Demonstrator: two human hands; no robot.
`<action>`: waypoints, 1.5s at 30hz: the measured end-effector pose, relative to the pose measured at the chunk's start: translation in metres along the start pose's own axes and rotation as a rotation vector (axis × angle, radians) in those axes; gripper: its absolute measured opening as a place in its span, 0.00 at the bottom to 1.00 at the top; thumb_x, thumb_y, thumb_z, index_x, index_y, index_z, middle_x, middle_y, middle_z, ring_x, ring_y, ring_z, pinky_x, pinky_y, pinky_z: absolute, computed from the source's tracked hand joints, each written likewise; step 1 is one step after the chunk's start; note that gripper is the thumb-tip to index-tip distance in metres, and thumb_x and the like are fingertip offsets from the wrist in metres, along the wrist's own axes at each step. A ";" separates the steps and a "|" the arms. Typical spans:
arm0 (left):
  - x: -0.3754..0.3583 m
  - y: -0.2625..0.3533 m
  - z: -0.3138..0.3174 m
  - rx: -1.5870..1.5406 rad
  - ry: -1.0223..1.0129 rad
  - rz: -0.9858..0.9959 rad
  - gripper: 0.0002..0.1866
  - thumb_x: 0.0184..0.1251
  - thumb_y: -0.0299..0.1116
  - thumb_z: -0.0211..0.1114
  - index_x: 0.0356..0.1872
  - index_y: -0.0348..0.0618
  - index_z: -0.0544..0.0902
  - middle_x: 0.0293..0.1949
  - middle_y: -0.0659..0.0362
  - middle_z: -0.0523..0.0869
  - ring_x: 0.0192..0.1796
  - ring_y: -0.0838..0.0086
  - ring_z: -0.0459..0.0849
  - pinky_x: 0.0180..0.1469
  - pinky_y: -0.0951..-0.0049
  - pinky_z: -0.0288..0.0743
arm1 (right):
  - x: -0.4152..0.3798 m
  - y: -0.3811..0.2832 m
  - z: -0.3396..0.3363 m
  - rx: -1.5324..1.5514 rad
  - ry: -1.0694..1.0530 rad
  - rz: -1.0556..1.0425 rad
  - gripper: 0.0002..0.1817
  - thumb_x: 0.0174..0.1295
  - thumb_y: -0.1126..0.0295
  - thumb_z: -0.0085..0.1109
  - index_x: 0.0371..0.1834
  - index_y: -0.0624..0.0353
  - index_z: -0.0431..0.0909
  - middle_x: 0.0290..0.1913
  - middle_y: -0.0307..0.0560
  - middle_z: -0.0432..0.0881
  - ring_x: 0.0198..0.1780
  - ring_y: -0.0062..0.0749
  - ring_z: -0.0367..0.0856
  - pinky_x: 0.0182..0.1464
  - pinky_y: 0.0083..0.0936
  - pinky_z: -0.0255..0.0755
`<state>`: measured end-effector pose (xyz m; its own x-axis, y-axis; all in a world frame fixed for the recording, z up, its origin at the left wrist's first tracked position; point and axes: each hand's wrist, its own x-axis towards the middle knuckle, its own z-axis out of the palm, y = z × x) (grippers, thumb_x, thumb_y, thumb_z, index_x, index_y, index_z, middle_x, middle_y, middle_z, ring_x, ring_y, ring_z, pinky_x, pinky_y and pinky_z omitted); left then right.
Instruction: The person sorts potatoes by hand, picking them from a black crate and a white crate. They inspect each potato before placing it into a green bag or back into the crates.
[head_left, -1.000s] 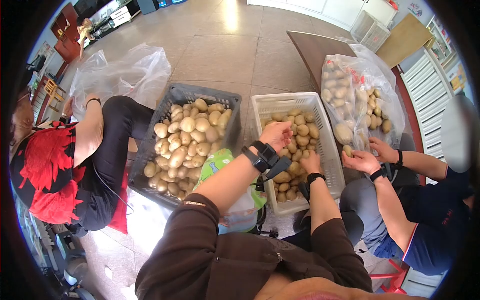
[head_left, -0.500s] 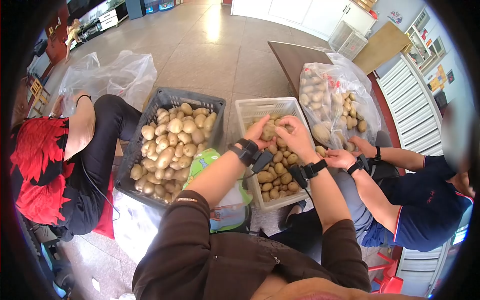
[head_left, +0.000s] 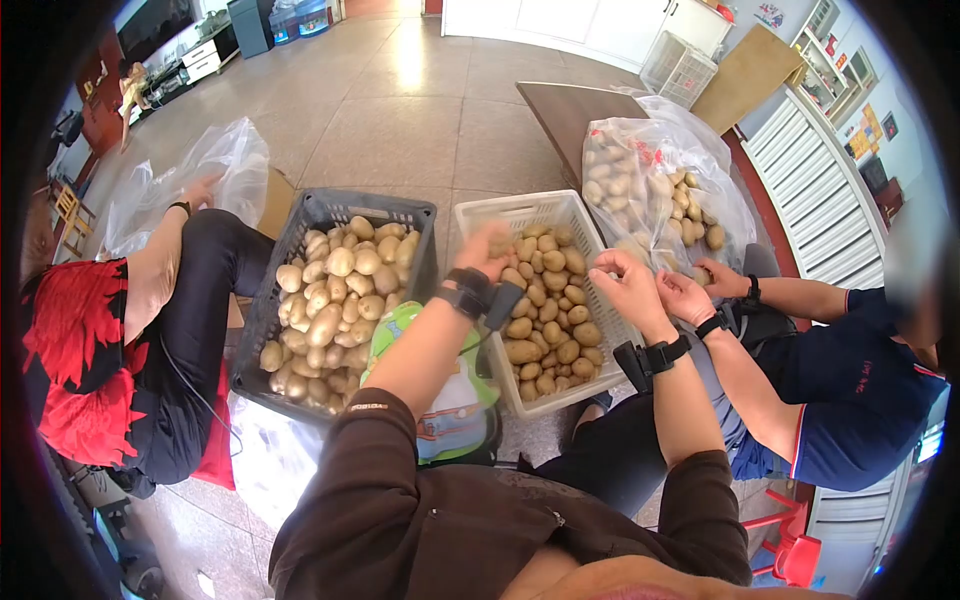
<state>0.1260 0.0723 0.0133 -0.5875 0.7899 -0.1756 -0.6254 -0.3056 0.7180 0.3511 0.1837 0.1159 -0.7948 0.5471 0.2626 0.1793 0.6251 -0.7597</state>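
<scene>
Potatoes (head_left: 550,310) fill much of a white crate (head_left: 555,403) in front of me. My left hand (head_left: 486,250) is over that crate's left rim, smeared by motion, with what seems to be a potato at its fingers. Past the right rim is my right hand (head_left: 630,290), its fingers curled and nothing clearly visible in them. To the left, larger potatoes (head_left: 340,290) are heaped in a black crate (head_left: 428,240). A clear plastic bag (head_left: 655,175) of potatoes lies right of the white crate, beside a co-worker's hands (head_left: 690,295).
At the left, a person in red and black (head_left: 85,350) has a hand on a clear plastic bag (head_left: 235,160). Another person in dark blue (head_left: 850,390) sits at the right. A brown board (head_left: 560,115) stands behind the potato bag. A red stool (head_left: 795,550) is at lower right.
My hands have moved apart from over the white crate, the left one leftward and the right one rightward past the rim. The left co-worker's hand has moved up onto the plastic bag.
</scene>
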 end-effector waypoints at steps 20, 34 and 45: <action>-0.012 0.119 -0.117 -0.907 1.044 0.782 0.18 0.67 0.37 0.49 0.50 0.32 0.66 0.48 0.51 0.71 0.40 0.64 0.78 0.38 0.74 0.80 | -0.001 0.011 -0.004 -0.082 -0.035 0.044 0.13 0.49 0.67 0.61 0.35 0.63 0.75 0.36 0.50 0.77 0.34 0.34 0.78 0.38 0.26 0.71; -0.016 0.124 -0.072 -0.555 1.015 1.022 0.12 0.64 0.31 0.44 0.41 0.30 0.68 0.34 0.51 0.77 0.33 0.63 0.81 0.29 0.75 0.79 | -0.003 0.003 -0.006 -0.092 -0.024 0.055 0.12 0.49 0.68 0.61 0.33 0.63 0.75 0.32 0.48 0.78 0.31 0.31 0.77 0.36 0.24 0.70; 0.030 0.069 -0.079 -0.491 0.329 0.057 0.14 0.66 0.38 0.49 0.23 0.43 0.72 0.20 0.59 0.74 0.23 0.72 0.72 0.28 0.73 0.70 | -0.001 0.022 0.004 -0.178 -0.029 0.035 0.12 0.48 0.67 0.61 0.33 0.63 0.75 0.31 0.50 0.77 0.31 0.35 0.76 0.35 0.27 0.70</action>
<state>0.0246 0.0326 0.0046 -0.7067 0.5826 -0.4014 -0.7062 -0.6149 0.3509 0.3541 0.1950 0.0963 -0.8021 0.5559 0.2184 0.3051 0.6958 -0.6502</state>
